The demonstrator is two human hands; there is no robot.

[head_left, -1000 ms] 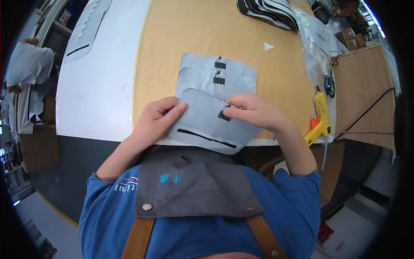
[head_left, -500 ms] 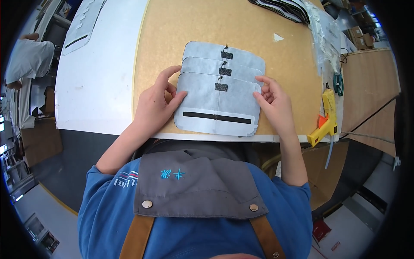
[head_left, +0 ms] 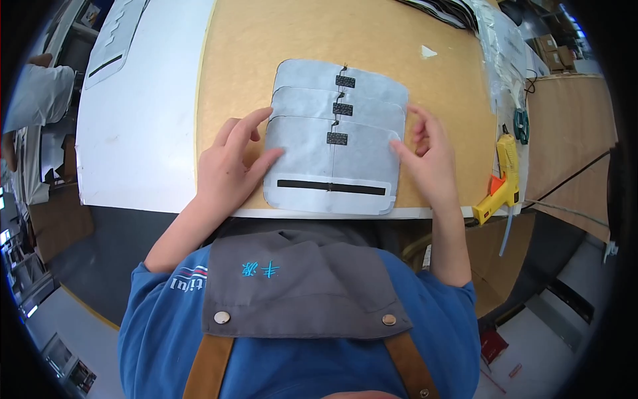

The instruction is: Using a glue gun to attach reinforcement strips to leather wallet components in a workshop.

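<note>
Three grey fabric panels lie overlapped like shingles on the tan board [head_left: 252, 40]. The nearest, top panel [head_left: 312, 169] has a black slit near its lower edge and a small black patch near its top. A second panel [head_left: 302, 106] and a third panel [head_left: 306, 73] stick out behind it, each with its own black patch. My left hand [head_left: 232, 163] lies flat at the stack's left edge, fingers spread and touching the top panel. My right hand [head_left: 428, 159] rests on the stack's right edge, fingers apart. Neither hand grips anything.
A yellow glue gun [head_left: 502, 179] lies at the right end of the board, with teal-handled scissors [head_left: 522, 125] beyond it. A white table surface [head_left: 139, 120] is on the left, holding another grey panel [head_left: 119, 33]. Another person's sleeve [head_left: 36, 93] shows at far left.
A second ago both hands held a grey panel near the table edge. It now lies flat on the other two, and my hands have spread out to the stack's sides.
</note>
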